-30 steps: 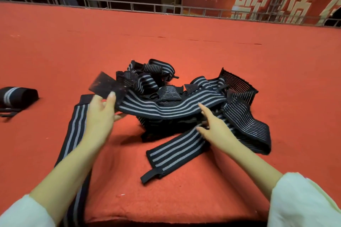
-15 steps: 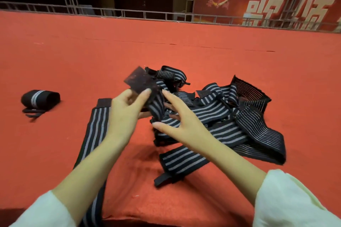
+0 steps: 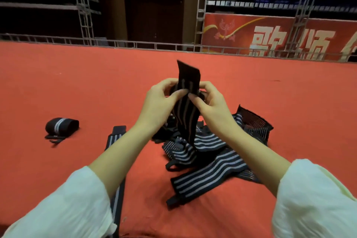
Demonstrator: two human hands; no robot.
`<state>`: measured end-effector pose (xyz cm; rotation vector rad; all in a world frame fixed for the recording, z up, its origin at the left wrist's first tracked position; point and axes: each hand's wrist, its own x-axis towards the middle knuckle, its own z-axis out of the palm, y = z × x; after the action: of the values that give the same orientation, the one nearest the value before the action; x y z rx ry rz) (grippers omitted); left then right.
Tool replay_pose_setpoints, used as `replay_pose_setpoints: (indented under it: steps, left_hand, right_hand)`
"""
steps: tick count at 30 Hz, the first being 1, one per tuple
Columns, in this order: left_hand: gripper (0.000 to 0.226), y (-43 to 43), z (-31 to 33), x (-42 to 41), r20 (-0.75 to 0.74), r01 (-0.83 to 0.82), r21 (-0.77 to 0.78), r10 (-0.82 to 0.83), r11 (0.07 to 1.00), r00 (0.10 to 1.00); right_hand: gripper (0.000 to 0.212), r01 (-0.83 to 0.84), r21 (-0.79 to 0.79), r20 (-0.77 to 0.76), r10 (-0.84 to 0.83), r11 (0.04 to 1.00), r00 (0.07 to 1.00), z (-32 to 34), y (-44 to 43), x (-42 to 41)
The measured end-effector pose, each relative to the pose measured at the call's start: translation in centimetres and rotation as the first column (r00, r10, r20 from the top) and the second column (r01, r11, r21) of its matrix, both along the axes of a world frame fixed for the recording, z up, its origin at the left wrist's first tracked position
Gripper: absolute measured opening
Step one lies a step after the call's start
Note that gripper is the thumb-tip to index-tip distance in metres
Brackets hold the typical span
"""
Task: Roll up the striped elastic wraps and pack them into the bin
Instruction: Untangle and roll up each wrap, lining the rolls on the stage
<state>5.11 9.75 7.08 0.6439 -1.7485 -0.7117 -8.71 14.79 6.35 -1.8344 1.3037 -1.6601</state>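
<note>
Carpet [image 3: 58,87] red, wraps [image 3: 208,177] strewn; railing [image 3: 135,45], door [image 3: 154,19], banner [image 3: 274,33] beyond.

Held wrap [image 3: 186,114] stands upright at centre, pinched between left hand [image 3: 158,106] and right hand [image 3: 212,108], above pile of wraps [image 3: 208,152] on floor [image 3: 58,87]. Flat wrap [image 3: 116,137] just left of pile. Rolled wrap [image 3: 61,126] further left, well apart. Railing [image 3: 135,44] behind.

Black wraps [image 3: 204,177] carry pale grey stripes, the carpet [image 3: 77,87] is red-orange, the sleeves [image 3: 73,205] cream-white.
</note>
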Motion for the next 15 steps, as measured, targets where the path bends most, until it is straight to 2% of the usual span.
replay_pose_setpoints:
  steps: [3, 6, 12, 15]
  left_hand:
    - [0.004, 1.3, 3.6, 1.0, -0.047, -0.005, -0.069, 0.002, 0.998, 0.999]
    - [0.007, 2.8, 7.8, 2.1, -0.087, -0.047, -0.173, 0.032, 0.984, 0.996]
    - [0.026, 7.0, 16.8, 5.9, -0.135, -0.135, -0.377, 0.090, 0.916, 0.987]
    - [0.026, 8.0, 19.0, 8.2, -0.142, -0.212, -0.453, 0.165, 0.866, 0.976]
  right_hand:
    - [0.009, 0.008, -0.040, 0.015, -0.008, 0.999, 1.000, 4.1, 1.5, 0.1]
    - [0.010, -0.033, -0.115, -0.010, 0.032, 0.993, 0.999, 9.1, 3.4, 0.8]
    - [0.010, -0.233, -0.232, 0.083, 0.258, 0.944, 0.963, 17.3, 7.1, 4.5]
    - [0.006, -0.335, -0.254, 0.138, 0.377, 0.907, 0.916, 18.8, 7.5, 6.5]
